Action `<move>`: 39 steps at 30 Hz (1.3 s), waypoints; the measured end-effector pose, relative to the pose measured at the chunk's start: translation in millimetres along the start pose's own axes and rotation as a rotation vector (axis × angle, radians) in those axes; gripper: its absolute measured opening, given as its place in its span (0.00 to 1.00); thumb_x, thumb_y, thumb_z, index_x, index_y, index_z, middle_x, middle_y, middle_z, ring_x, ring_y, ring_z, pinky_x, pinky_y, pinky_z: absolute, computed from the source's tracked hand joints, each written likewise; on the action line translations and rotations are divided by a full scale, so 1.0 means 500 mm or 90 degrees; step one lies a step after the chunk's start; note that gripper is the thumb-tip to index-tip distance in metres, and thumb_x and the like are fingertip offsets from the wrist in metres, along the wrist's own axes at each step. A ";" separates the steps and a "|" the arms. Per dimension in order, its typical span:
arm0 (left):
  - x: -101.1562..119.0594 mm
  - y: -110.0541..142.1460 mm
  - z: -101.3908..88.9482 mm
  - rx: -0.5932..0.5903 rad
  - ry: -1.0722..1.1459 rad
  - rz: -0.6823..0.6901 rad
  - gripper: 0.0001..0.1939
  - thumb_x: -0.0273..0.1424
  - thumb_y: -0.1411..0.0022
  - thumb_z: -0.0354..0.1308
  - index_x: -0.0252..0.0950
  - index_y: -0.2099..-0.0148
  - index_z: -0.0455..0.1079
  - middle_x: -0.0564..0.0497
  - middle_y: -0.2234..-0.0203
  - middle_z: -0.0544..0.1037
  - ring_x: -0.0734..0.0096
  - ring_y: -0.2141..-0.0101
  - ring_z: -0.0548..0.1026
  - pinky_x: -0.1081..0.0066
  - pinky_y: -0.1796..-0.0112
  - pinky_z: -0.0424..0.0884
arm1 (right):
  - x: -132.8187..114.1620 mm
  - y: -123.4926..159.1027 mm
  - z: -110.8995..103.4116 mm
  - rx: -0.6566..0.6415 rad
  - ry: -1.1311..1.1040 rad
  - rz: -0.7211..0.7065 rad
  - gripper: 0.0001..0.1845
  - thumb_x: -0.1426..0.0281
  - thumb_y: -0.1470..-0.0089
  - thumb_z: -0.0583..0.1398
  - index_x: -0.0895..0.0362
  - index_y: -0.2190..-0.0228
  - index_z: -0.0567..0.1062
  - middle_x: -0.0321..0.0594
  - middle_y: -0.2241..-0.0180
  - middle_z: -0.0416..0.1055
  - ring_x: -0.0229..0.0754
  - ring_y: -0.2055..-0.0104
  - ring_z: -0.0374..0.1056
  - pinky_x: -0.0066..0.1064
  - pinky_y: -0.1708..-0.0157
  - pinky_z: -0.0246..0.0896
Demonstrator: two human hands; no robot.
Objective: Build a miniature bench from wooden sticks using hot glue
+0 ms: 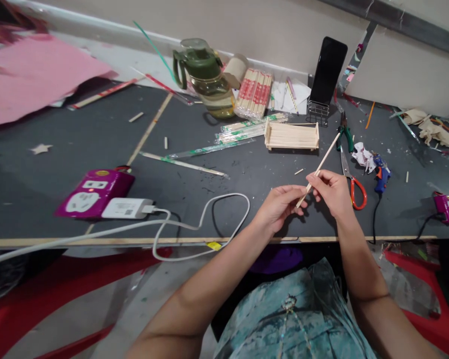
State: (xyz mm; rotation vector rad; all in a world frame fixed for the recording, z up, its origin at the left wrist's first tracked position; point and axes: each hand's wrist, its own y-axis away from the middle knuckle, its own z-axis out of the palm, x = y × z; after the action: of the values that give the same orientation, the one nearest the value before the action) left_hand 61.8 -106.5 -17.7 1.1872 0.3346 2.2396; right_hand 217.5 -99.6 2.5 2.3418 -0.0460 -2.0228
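Note:
Both hands grip thin pale wooden chopsticks (pixel 327 155) above the table's front part. My left hand (pixel 282 202) pinches the lower end, where a second, shorter stick seems to lie alongside. Higher up the shaft, the fingers of my right hand (pixel 331 189) are closed on it, and the upper end points away to the right. Just beyond the hands stands a small bench-like wooden model (pixel 292 135) built of sticks. Scissors (pixel 353 182) with orange handles lie right of my right hand, with green-handled pliers (pixel 344 132) behind them.
A blue glue gun (pixel 381 173) with a black cord lies at right. A phone (pixel 327 70) stands upright at the back. Wrapped chopsticks (pixel 252 92) and a green-lidded jug (pixel 205 77) are behind. A purple power socket (pixel 97 192) with a white cable (pixel 202 227) occupies the left front.

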 end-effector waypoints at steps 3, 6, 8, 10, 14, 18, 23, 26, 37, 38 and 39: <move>0.004 0.002 0.004 0.003 -0.009 0.008 0.16 0.34 0.57 0.75 0.30 0.67 0.81 0.46 0.75 0.81 0.74 0.78 0.75 0.76 0.79 0.73 | 0.000 0.003 0.000 0.023 0.018 -0.015 0.16 0.55 0.46 0.66 0.55 0.70 0.79 0.30 0.82 0.69 0.32 0.83 0.62 0.24 0.83 0.57; 0.006 0.003 0.006 0.003 -0.014 0.011 0.16 0.34 0.57 0.76 0.29 0.67 0.81 0.45 0.75 0.81 0.73 0.78 0.76 0.76 0.79 0.75 | -0.002 0.005 0.002 0.041 0.019 -0.015 0.16 0.55 0.46 0.67 0.55 0.69 0.80 0.31 0.81 0.70 0.33 0.82 0.64 0.24 0.83 0.60; 0.008 0.002 0.005 0.001 -0.018 0.012 0.16 0.34 0.57 0.76 0.29 0.66 0.81 0.45 0.75 0.81 0.73 0.78 0.76 0.76 0.79 0.75 | -0.005 0.006 0.004 0.047 0.013 -0.012 0.16 0.54 0.47 0.67 0.55 0.69 0.80 0.31 0.80 0.70 0.34 0.81 0.65 0.24 0.83 0.62; 0.009 0.000 0.005 0.000 -0.023 0.013 0.16 0.34 0.57 0.75 0.29 0.66 0.81 0.45 0.76 0.81 0.73 0.78 0.76 0.76 0.80 0.74 | -0.009 0.007 0.005 0.050 0.010 -0.012 0.17 0.54 0.48 0.67 0.55 0.70 0.80 0.32 0.80 0.70 0.34 0.80 0.65 0.24 0.82 0.63; 0.012 0.000 0.006 -0.003 -0.038 0.025 0.16 0.35 0.56 0.75 0.30 0.66 0.82 0.45 0.75 0.81 0.73 0.77 0.75 0.78 0.82 0.71 | -0.014 0.011 0.009 0.065 0.013 -0.019 0.16 0.54 0.48 0.67 0.54 0.70 0.80 0.33 0.78 0.72 0.35 0.79 0.66 0.25 0.82 0.64; 0.016 0.000 0.010 0.002 -0.050 0.045 0.13 0.35 0.56 0.74 0.31 0.69 0.81 0.46 0.76 0.80 0.74 0.78 0.73 0.78 0.83 0.67 | -0.011 0.011 0.015 0.089 0.013 -0.028 0.15 0.55 0.48 0.67 0.54 0.71 0.79 0.33 0.79 0.71 0.36 0.79 0.67 0.26 0.81 0.65; 0.016 -0.010 0.010 0.019 -0.082 0.074 0.10 0.34 0.55 0.71 0.32 0.72 0.79 0.50 0.81 0.76 0.79 0.82 0.68 0.80 0.85 0.58 | 0.004 0.004 0.020 0.106 0.013 -0.023 0.15 0.55 0.48 0.66 0.54 0.71 0.79 0.34 0.76 0.73 0.36 0.78 0.67 0.27 0.81 0.65; 0.015 -0.019 0.009 0.023 -0.093 0.086 0.09 0.34 0.55 0.70 0.33 0.72 0.79 0.51 0.82 0.75 0.80 0.83 0.65 0.79 0.85 0.55 | 0.014 -0.001 0.021 0.116 -0.005 -0.014 0.15 0.55 0.48 0.66 0.54 0.71 0.79 0.33 0.77 0.73 0.35 0.79 0.66 0.26 0.81 0.64; 0.019 -0.034 0.002 0.000 -0.069 0.055 0.11 0.34 0.57 0.72 0.32 0.71 0.80 0.51 0.82 0.75 0.79 0.83 0.67 0.79 0.84 0.60 | 0.029 -0.009 0.023 0.138 -0.061 0.006 0.15 0.55 0.51 0.67 0.54 0.71 0.79 0.33 0.78 0.71 0.36 0.78 0.67 0.27 0.80 0.65; 0.022 -0.033 -0.001 -0.006 -0.066 0.048 0.12 0.33 0.57 0.72 0.31 0.69 0.81 0.50 0.80 0.77 0.78 0.81 0.69 0.79 0.83 0.62 | 0.029 -0.009 0.024 0.146 -0.063 0.007 0.16 0.55 0.51 0.67 0.55 0.71 0.79 0.32 0.79 0.71 0.36 0.78 0.67 0.27 0.80 0.65; 0.024 -0.033 -0.004 -0.009 -0.062 0.042 0.13 0.33 0.56 0.72 0.31 0.68 0.81 0.49 0.79 0.77 0.77 0.80 0.70 0.79 0.83 0.64 | 0.028 -0.009 0.024 0.156 -0.067 0.009 0.16 0.55 0.51 0.67 0.55 0.70 0.79 0.32 0.79 0.70 0.36 0.78 0.66 0.27 0.79 0.65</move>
State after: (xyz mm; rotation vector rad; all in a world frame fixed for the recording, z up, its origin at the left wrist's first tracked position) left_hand 61.0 -86.0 -18.1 1.3121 0.2438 2.2269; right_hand 207.7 -96.2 -13.5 2.3557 -0.3323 -2.2476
